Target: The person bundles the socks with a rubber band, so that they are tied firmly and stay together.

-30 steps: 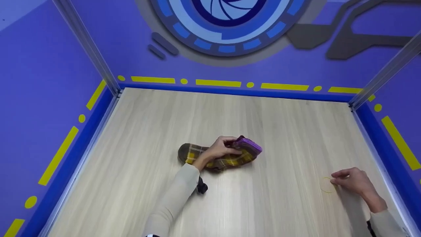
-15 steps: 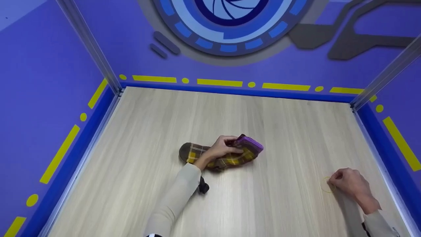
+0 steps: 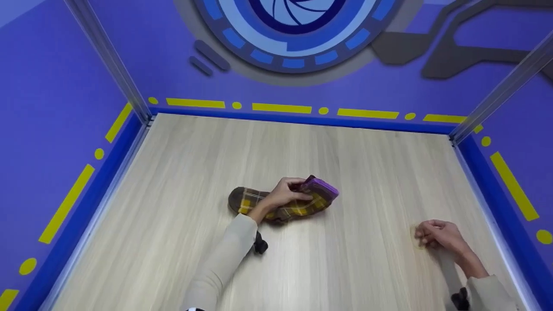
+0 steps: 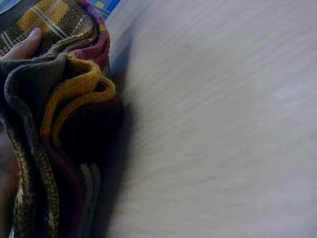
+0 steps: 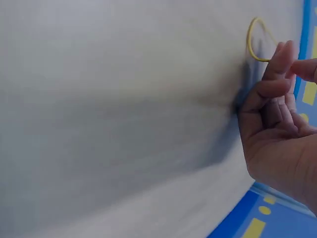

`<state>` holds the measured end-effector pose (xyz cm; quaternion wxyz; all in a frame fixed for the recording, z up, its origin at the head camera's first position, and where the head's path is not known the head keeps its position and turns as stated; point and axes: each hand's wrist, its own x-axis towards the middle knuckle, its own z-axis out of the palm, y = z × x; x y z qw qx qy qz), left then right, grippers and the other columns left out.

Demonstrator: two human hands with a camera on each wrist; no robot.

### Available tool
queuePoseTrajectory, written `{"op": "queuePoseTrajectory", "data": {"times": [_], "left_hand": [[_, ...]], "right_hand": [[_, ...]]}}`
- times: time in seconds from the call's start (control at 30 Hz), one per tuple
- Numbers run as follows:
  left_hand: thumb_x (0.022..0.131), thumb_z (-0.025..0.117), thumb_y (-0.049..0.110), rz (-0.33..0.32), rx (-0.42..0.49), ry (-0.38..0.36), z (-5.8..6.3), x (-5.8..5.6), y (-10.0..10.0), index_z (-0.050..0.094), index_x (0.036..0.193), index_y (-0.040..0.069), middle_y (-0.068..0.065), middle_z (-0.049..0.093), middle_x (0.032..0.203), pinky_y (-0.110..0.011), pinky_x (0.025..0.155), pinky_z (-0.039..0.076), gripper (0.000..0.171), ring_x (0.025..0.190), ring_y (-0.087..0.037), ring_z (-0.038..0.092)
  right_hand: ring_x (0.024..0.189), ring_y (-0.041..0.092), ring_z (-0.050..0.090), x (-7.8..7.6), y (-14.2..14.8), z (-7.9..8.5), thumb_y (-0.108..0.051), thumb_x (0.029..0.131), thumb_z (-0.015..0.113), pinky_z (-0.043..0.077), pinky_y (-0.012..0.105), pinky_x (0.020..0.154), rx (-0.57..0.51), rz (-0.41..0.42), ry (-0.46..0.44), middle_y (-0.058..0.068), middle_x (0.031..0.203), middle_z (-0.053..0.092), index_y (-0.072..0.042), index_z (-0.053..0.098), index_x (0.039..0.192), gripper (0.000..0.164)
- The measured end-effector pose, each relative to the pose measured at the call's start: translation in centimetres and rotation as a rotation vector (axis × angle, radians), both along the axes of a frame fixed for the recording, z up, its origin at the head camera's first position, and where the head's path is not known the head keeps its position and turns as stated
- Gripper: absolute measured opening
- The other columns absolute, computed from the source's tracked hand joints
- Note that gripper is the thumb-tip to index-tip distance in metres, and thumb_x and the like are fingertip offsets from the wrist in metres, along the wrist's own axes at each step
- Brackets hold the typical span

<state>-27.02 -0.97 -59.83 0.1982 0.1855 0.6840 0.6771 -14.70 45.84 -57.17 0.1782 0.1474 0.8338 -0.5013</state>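
Observation:
A stack of plaid socks (image 3: 249, 201), brown and yellow with a purple cuff end, lies across the middle of the table. My left hand (image 3: 283, 193) grips it near the cuffs, thumb on the near side. In the left wrist view the layered socks (image 4: 81, 82) show grey, mustard and dark red folds, and the thumb (image 4: 27, 47) presses on the plaid knit. At the right side, my right hand (image 3: 447, 237) pinches a thin yellow rubber band (image 5: 249, 42) between thumb and fingers. The band's loop sticks out beyond the fingertips; part of it is hidden behind them.
The pale wood-look table (image 3: 367, 172) is bounded at the back and sides by blue-purple panels (image 3: 164, 69) with yellow dashes. Metal posts (image 3: 108, 56) stand at the back corners. A dark wrist device (image 3: 260, 244) hangs below the left sleeve.
My right hand has shifted slightly left with the rubber band, and its fingers have changed their hold on it. The left hand and the socks stay in place. The head view has swung slightly.

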Motion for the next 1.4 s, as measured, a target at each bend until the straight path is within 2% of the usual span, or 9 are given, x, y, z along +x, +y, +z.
{"op": "queuePoseTrajectory", "data": {"times": [0.13,0.33,0.43,0.57,0.67,0.87,1.0,1.2,1.4], "left_hand": [[0.082,0.082,0.003,0.002,-0.001,-0.010,0.1,0.1,-0.6,0.071,0.128,0.003,-0.011,0.075,0.118,-0.024,0.089,0.055,0.047,0.098,-0.008,0.068],[0.082,0.082,0.004,-0.002,0.018,-0.021,0.1,0.1,0.0,0.071,0.126,0.004,-0.010,0.076,0.116,-0.025,0.089,0.056,0.045,0.097,-0.010,0.069],[0.082,0.083,0.003,0.001,0.023,-0.022,0.1,0.1,0.2,0.071,0.127,0.003,-0.010,0.076,0.117,-0.025,0.089,0.056,0.046,0.097,-0.010,0.069],[0.083,0.082,0.003,0.000,0.018,-0.020,-0.1,0.1,0.3,0.071,0.127,0.003,-0.012,0.076,0.117,-0.025,0.089,0.055,0.046,0.097,-0.010,0.069],[0.083,0.082,0.004,-0.003,0.003,-0.015,-0.1,0.1,0.2,0.071,0.127,0.004,-0.011,0.075,0.119,-0.024,0.090,0.055,0.046,0.099,-0.009,0.068],[0.084,0.082,0.008,-0.012,-0.015,-0.016,-0.1,0.1,0.2,0.071,0.129,0.007,-0.010,0.074,0.121,-0.024,0.091,0.054,0.047,0.102,-0.009,0.067],[0.083,0.083,0.008,-0.004,-0.023,-0.007,-0.2,0.2,0.1,0.071,0.128,0.006,-0.011,0.075,0.120,-0.024,0.090,0.054,0.046,0.100,-0.009,0.067],[0.082,0.083,0.005,0.009,-0.030,0.030,-0.1,0.1,0.3,0.072,0.126,0.004,-0.014,0.075,0.119,-0.024,0.089,0.054,0.045,0.097,-0.008,0.067],[0.083,0.083,0.007,-0.004,-0.042,0.042,0.0,0.0,0.5,0.072,0.127,0.006,-0.012,0.074,0.121,-0.024,0.090,0.054,0.046,0.099,-0.008,0.068]], "right_hand": [[0.063,0.006,0.063,0.0,-1.0,0.2,-0.031,0.102,0.062,0.051,0.024,0.058,0.043,0.098,-0.084,-0.005,0.074,0.069,-0.003,0.068,0.103,0.029],[0.055,0.004,0.052,0.2,-0.9,1.6,-0.035,0.100,0.065,0.042,0.022,0.051,0.165,0.247,-0.127,-0.007,0.064,0.063,-0.005,0.068,0.079,0.037],[0.063,0.001,0.054,0.0,-1.0,2.2,-0.036,0.102,0.062,0.044,0.021,0.058,0.179,0.266,-0.090,-0.007,0.074,0.071,0.001,0.075,0.092,0.041],[0.087,-0.012,0.059,-0.2,-1.6,2.7,-0.039,0.101,0.063,0.046,0.015,0.075,0.167,0.232,-0.018,-0.009,0.101,0.079,0.000,0.076,0.116,0.043],[0.098,-0.014,0.061,-0.4,-2.2,3.0,-0.034,0.104,0.060,0.048,0.013,0.084,0.005,0.188,0.028,-0.012,0.108,0.078,0.001,0.072,0.123,0.042],[0.111,0.005,0.069,-1.1,-3.6,3.4,-0.018,0.110,0.046,0.054,0.023,0.097,-0.547,0.159,0.081,-0.007,0.110,0.075,-0.008,0.066,0.131,0.031],[0.114,0.011,0.070,-1.6,-5.1,3.5,-0.016,0.111,0.040,0.054,0.025,0.099,-0.661,0.236,0.116,-0.001,0.123,0.073,-0.013,0.057,0.141,0.034],[0.106,0.015,0.075,-2.6,-8.2,3.5,-0.022,0.112,0.038,0.061,0.030,0.085,-0.467,0.278,0.250,0.002,0.127,0.070,-0.009,0.035,0.158,0.047],[0.068,0.018,0.076,-3.9,-11.9,3.9,-0.010,0.103,0.060,0.055,0.030,0.046,-0.164,0.239,0.552,0.007,0.101,0.073,-0.007,0.055,0.143,0.041]]}}
